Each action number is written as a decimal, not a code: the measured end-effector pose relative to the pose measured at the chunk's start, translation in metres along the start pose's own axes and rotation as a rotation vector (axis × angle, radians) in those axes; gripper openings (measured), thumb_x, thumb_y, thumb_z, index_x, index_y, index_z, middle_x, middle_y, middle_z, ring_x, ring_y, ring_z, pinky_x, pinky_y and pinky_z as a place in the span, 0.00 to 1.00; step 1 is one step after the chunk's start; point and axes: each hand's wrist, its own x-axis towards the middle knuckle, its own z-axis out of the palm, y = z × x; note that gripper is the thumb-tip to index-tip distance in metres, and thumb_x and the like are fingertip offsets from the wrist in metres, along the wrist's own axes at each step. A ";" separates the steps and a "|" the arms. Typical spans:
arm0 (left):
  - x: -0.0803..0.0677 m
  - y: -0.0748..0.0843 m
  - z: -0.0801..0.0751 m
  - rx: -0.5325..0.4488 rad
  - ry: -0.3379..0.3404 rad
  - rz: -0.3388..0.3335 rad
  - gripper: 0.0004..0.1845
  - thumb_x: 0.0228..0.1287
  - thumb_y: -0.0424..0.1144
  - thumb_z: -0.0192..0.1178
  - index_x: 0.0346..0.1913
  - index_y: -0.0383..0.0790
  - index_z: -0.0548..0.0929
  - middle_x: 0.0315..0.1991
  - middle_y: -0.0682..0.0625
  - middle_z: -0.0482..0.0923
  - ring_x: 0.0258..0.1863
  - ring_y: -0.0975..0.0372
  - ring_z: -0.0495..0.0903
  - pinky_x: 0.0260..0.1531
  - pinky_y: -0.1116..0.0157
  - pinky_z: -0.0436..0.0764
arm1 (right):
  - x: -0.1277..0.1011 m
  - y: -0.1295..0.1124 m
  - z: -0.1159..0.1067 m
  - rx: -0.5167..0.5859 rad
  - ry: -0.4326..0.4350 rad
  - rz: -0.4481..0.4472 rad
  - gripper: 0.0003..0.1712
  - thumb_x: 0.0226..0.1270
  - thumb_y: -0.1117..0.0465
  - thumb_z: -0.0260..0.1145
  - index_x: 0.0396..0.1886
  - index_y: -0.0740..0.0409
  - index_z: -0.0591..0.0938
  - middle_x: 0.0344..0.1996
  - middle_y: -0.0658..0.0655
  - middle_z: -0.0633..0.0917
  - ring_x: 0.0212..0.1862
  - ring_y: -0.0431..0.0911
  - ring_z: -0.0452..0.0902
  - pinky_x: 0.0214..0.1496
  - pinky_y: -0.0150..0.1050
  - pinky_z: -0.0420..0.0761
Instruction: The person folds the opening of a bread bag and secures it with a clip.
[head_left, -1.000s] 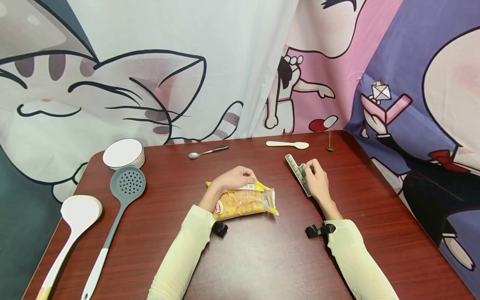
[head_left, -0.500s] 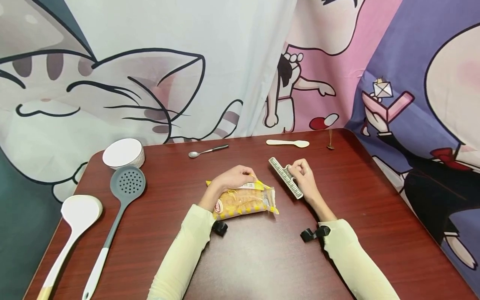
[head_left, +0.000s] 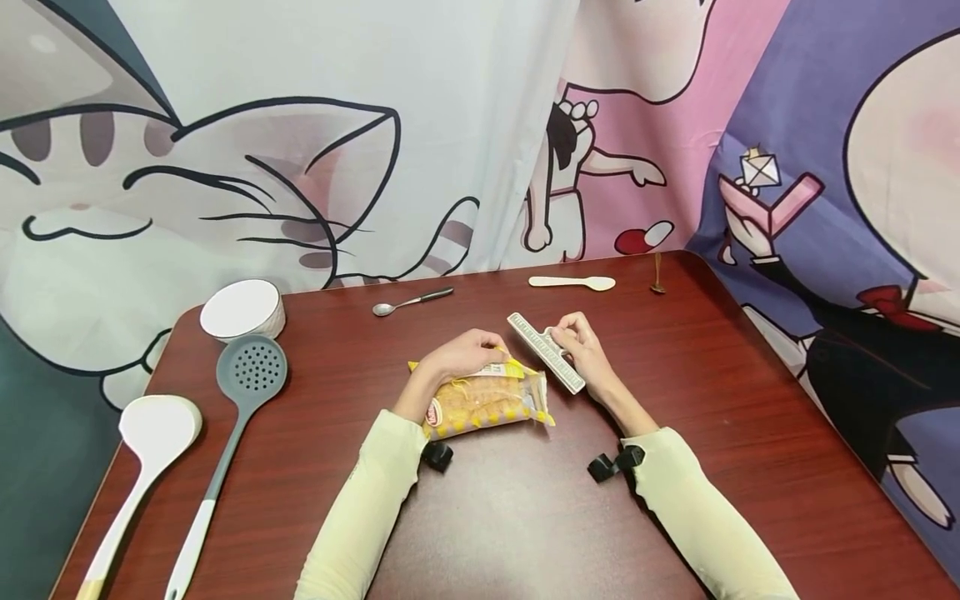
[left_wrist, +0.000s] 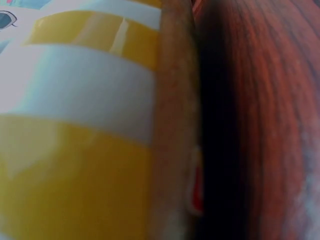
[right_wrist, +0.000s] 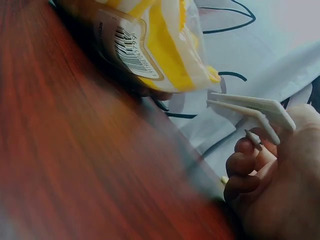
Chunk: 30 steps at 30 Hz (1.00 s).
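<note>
A yellow-and-white plastic bag of bread (head_left: 483, 404) lies on the table near the middle. My left hand (head_left: 467, 353) reaches over its far side and pinches the wrapper near the upper edge. Striped wrapping fills much of the left wrist view, with that hand out of sight there. To the right, my right hand (head_left: 585, 350) grips a pale bag clip (head_left: 546, 353) by its handles, thumb and fingers bent on them. The clip's long ridged bar stands close to the bag's open-looking right end. In the right wrist view, the clip's two plates (right_wrist: 255, 107) point toward the bag's barcode side.
At the left are a white bowl (head_left: 243, 310), a grey slotted skimmer (head_left: 251, 371) and a white ladle (head_left: 159, 427). Along the back edge lie a small dark-handled spoon (head_left: 412, 302), a cream spoon (head_left: 572, 282) and a tiny brass-coloured ladle-like item (head_left: 657, 275). A printed curtain hangs behind.
My right hand has carried the bag clip leftward to near the bread bag, and the clip's ridged side now faces up more. The left hand has kept its hold on the wrapper.
</note>
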 end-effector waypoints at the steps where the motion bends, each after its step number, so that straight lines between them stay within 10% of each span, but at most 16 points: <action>1: -0.001 0.000 -0.001 0.002 0.001 -0.005 0.09 0.72 0.38 0.57 0.38 0.39 0.85 0.34 0.53 0.76 0.35 0.63 0.70 0.39 0.67 0.70 | 0.002 0.000 0.003 0.009 -0.008 0.007 0.05 0.77 0.63 0.55 0.41 0.54 0.66 0.27 0.42 0.82 0.30 0.33 0.76 0.31 0.27 0.75; 15: -0.002 0.002 0.002 -0.028 0.026 -0.047 0.08 0.70 0.37 0.58 0.39 0.36 0.84 0.33 0.53 0.75 0.32 0.63 0.69 0.35 0.68 0.69 | 0.004 0.005 0.010 0.020 -0.109 -0.047 0.09 0.74 0.71 0.54 0.37 0.61 0.62 0.28 0.43 0.80 0.33 0.32 0.76 0.34 0.25 0.75; 24: 0.001 -0.001 0.006 -0.181 0.070 -0.075 0.17 0.65 0.31 0.62 0.42 0.42 0.61 0.27 0.52 0.68 0.23 0.64 0.66 0.27 0.69 0.67 | 0.003 0.003 0.002 -0.054 -0.210 0.010 0.11 0.73 0.71 0.55 0.34 0.57 0.63 0.25 0.42 0.76 0.28 0.31 0.73 0.31 0.25 0.72; 30: 0.001 0.001 0.004 -0.134 0.076 -0.029 0.13 0.63 0.31 0.61 0.46 0.41 0.69 0.30 0.50 0.72 0.27 0.61 0.68 0.30 0.67 0.69 | 0.006 -0.002 0.005 -0.029 -0.249 0.057 0.12 0.73 0.70 0.55 0.35 0.54 0.62 0.22 0.42 0.77 0.25 0.32 0.74 0.27 0.25 0.73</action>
